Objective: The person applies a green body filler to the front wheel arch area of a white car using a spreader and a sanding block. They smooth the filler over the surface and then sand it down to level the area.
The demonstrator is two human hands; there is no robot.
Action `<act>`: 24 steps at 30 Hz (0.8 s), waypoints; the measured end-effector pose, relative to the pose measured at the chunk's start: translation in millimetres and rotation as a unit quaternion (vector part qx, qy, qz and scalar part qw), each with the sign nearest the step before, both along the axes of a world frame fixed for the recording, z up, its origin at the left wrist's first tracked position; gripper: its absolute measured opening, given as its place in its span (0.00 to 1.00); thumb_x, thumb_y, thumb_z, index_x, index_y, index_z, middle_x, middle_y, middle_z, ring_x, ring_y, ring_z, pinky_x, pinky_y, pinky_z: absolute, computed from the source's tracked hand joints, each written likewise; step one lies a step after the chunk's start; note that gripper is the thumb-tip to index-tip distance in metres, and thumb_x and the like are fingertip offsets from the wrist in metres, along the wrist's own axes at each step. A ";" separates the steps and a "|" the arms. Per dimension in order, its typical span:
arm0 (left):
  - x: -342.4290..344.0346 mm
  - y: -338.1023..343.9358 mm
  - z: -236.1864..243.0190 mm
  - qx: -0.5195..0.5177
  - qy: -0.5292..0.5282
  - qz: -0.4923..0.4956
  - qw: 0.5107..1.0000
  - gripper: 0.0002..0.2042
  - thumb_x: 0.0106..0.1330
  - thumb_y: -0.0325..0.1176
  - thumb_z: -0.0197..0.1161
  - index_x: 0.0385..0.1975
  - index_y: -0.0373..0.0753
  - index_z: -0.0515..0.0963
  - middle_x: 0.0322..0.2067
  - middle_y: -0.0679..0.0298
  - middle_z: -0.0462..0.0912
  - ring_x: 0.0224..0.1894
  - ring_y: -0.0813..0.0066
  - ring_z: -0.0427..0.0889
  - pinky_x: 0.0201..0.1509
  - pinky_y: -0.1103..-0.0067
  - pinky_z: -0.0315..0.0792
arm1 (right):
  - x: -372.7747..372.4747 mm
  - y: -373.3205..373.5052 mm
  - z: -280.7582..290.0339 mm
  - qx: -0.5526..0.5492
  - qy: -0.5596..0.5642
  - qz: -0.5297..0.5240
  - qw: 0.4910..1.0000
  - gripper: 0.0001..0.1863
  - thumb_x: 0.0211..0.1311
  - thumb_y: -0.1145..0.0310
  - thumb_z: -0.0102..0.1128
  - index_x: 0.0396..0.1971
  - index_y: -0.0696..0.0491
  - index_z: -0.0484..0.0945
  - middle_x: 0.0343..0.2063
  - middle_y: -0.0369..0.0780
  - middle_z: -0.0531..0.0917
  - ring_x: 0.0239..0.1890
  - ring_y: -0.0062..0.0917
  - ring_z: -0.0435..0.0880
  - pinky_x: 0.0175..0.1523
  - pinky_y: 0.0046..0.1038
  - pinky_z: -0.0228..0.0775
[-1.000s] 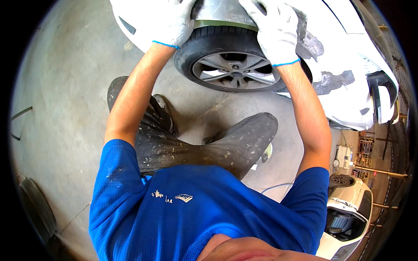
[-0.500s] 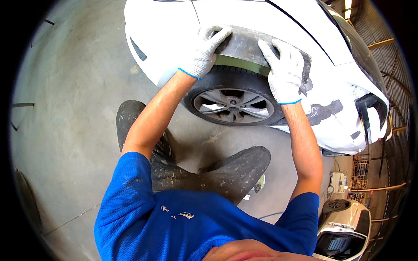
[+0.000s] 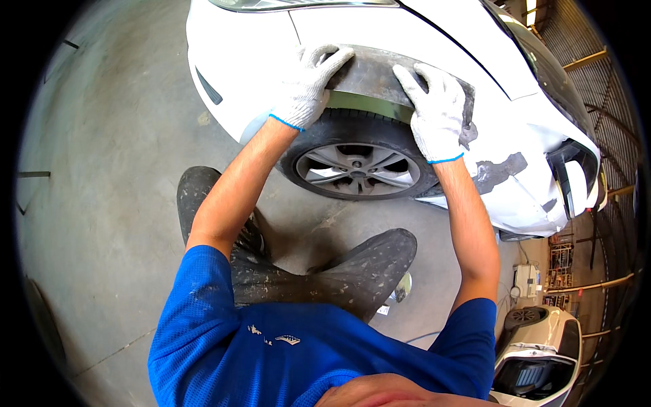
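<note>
My left hand (image 3: 304,88), in a white knit glove with a blue cuff, rests on the white car's fender (image 3: 251,47) above the front wheel. Its thumb and fingers lie apart at the left part of a dark grey, smudged band (image 3: 373,68) along the wheel arch. Whether this band is a separate sheet or the bare fender surface, I cannot tell. My right hand (image 3: 437,112), gloved alike, lies on the band's right part with thumb and fingers spread. Below the band shows a green strip (image 3: 369,103), just over the tire (image 3: 339,127) and its silver rim (image 3: 359,169).
Grey patches (image 3: 498,173) mark the white bodywork right of the wheel, close to the side mirror (image 3: 580,190). My bent knees (image 3: 390,254) are below the wheel on the concrete floor (image 3: 122,203). A beige car (image 3: 556,332) stands at the lower right.
The whole view has shifted slightly, with the car appearing a little lower and further left. Both hands stay at about the same places on the fender.
</note>
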State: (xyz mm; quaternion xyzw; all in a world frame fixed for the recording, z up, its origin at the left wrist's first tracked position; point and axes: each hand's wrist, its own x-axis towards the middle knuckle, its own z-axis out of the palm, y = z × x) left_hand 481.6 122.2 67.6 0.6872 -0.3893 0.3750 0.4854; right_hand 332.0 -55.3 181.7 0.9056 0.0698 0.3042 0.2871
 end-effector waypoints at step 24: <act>-44.2 -66.6 -108.7 -0.020 -0.060 0.123 0.990 0.35 0.33 0.26 0.66 0.52 0.57 0.81 0.48 0.66 0.71 0.52 0.61 0.70 0.53 0.67 0.68 | -34.9 -75.8 -88.7 -0.068 -0.045 0.075 0.994 0.38 0.43 0.78 0.60 0.55 0.25 0.80 0.52 0.30 0.72 0.57 0.29 0.68 0.64 0.40 0.56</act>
